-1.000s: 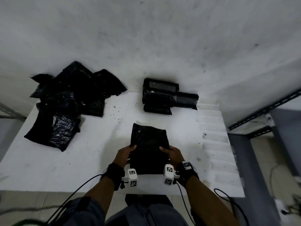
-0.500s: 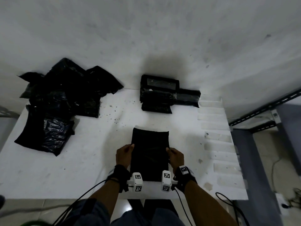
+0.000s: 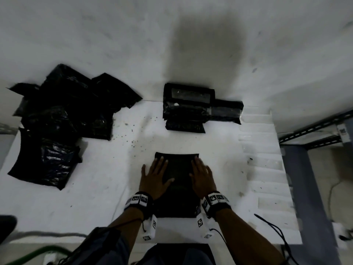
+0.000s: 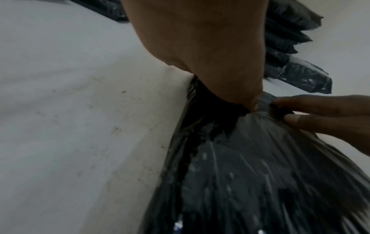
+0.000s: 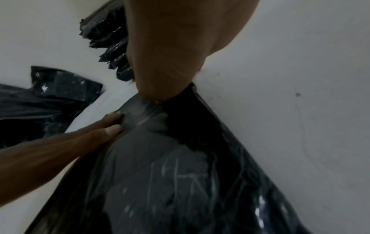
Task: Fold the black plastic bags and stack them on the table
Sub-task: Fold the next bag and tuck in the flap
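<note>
One table [image 3: 107, 188]. On it, one flat black bag [image 3: 177, 169] near its front edge under two hands: left hand [image 3: 154, 178], right hand [image 3: 202, 178]. At the table's back: one folded stack [image 3: 191, 108], bag count unclear; one loose heap [image 3: 57, 121] at back left, uncountable.

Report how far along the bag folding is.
Done: a stack of folded bags sits at the back of the table. In hand: one bag lies flat, left hand and right hand pressing it with straight fingers. Left: a loose pile of unfolded bags at the left.
</note>
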